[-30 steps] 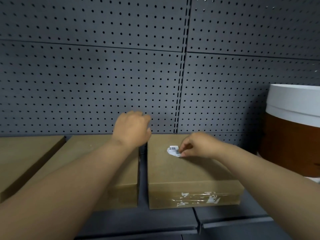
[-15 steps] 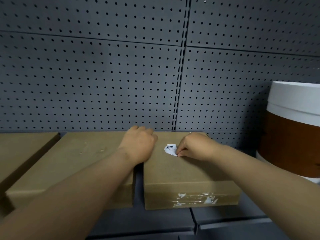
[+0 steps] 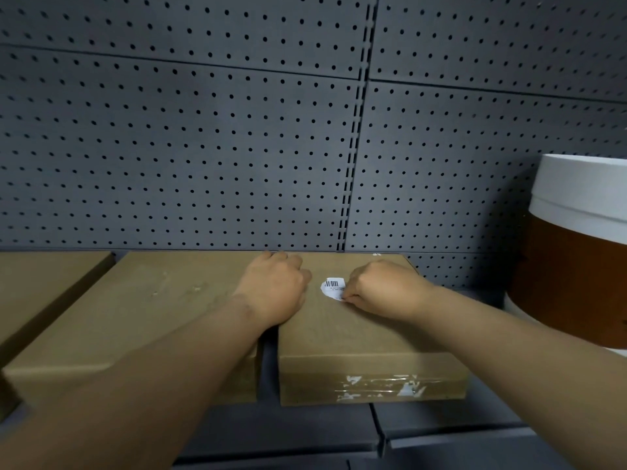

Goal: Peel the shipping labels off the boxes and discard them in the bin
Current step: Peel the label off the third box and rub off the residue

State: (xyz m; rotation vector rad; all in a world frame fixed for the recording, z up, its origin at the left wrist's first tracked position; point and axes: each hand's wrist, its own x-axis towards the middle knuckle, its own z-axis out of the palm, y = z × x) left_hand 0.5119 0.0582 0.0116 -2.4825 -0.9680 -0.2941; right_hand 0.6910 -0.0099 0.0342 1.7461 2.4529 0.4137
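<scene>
On the dark grey shelf (image 3: 298, 432), against a grey pegboard back wall (image 3: 203, 147), three brown cardboard boxes are sitting in a row.

Right box (image 3: 359, 337): lying flat, its front face carrying strips of clear tape with torn white paper remnants (image 3: 383, 388). A small white barcode label (image 3: 333, 288) is sitting on its top face, toward the back and left of centre.

Right hand (image 3: 383, 288): resting on top of the right box, just right of the label. Its fingers are curling inward and the fingertips are pinching at the label's lower right edge; how far the label is lifting cannot be told.

Left hand (image 3: 274, 290): lying over the left edge of the right box, bridging the narrow gap to the middle box (image 3: 135, 317). Its fingers are curling down over the box's top near the back; whether they are gripping the edge or only pressing cannot be told.

Middle box: lying flat beside the right box, the two apart by a narrow gap, its top showing faint scuffed residue.

Left box (image 3: 40, 283): only partly showing at the frame's left edge.

White and brown cylindrical container (image 3: 576, 252): standing at the far right of the shelf, well apart from the boxes.
</scene>
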